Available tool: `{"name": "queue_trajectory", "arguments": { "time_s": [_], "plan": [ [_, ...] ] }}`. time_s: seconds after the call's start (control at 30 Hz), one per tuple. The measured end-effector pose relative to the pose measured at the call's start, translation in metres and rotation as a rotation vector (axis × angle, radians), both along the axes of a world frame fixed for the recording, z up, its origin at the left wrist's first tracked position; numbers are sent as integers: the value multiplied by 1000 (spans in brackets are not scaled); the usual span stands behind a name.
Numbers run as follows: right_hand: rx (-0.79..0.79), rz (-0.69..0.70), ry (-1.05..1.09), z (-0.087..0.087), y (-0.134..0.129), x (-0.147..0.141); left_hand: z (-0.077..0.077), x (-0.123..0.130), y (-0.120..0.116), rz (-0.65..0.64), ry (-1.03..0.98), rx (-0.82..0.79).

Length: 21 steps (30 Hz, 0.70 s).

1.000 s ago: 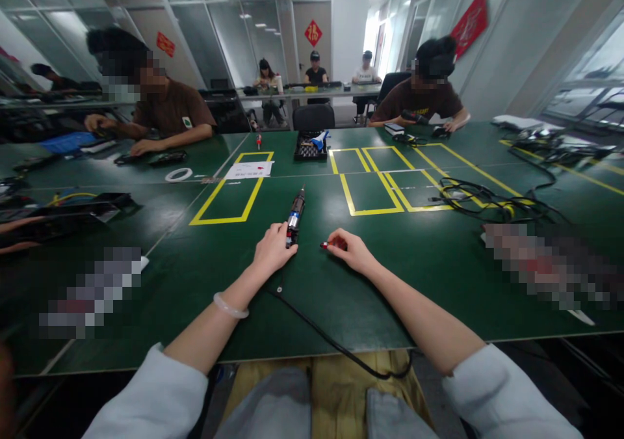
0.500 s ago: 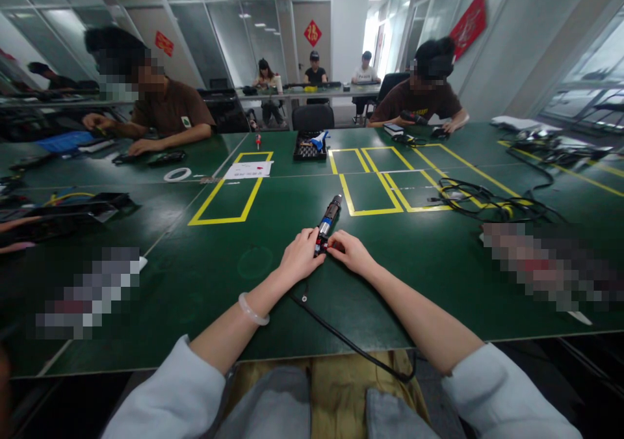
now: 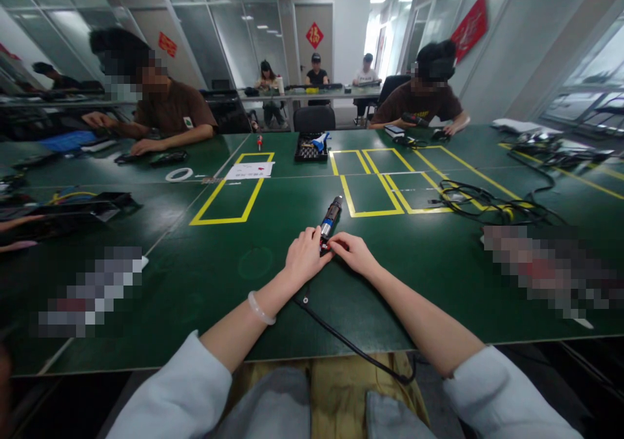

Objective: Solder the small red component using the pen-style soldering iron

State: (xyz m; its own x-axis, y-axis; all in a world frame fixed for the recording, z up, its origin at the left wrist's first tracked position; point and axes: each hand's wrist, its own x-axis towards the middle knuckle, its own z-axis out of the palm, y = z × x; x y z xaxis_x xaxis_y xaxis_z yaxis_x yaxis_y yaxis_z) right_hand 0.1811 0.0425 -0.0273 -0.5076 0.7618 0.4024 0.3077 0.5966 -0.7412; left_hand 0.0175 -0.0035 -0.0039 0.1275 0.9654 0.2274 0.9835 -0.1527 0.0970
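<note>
A slim power tool (image 3: 332, 215) with its inner parts exposed lies on the green table (image 3: 273, 322), its tip pointing away from me. My left hand (image 3: 305, 255) is wrapped over its near end from the left. From the right, my right hand (image 3: 355, 253) pinches at the same end, where small red parts show; what its fingertips hold is too small to make out. A black cable (image 3: 336, 333) runs from under my hands over the table's front edge. Beside it is a small ring terminal (image 3: 305, 300).
A black parts tray (image 3: 312, 153) holds a blue-and-white object. Nearby are a small red screwdriver (image 3: 260, 143), a white paper (image 3: 250, 170), a white ring (image 3: 179, 175) and, at right, coiled black cables (image 3: 480, 201). Two people work across the table.
My left hand and forearm have shifted slightly to the right, with the fingers still on the tool. My right fingertips have moved slightly over the red parts.
</note>
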Motion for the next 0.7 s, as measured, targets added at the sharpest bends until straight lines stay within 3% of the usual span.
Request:
{"name": "queue_trajectory", "arguments": {
  "time_s": [0.17, 0.33, 0.5, 0.7],
  "plan": [
    [-84, 31, 67, -1, 1, 2, -1, 3, 5, 39, 63, 19],
    [-64, 15, 25, 0, 3, 4, 1, -21, 4, 10, 116, 50],
    [-61, 5, -12, 0, 5, 9, 4, -67, -2, 62, 186, 53],
    [-36, 19, -63, -1, 4, 12, 3, -151, -8, 244, 280, 60]
  ]
}}
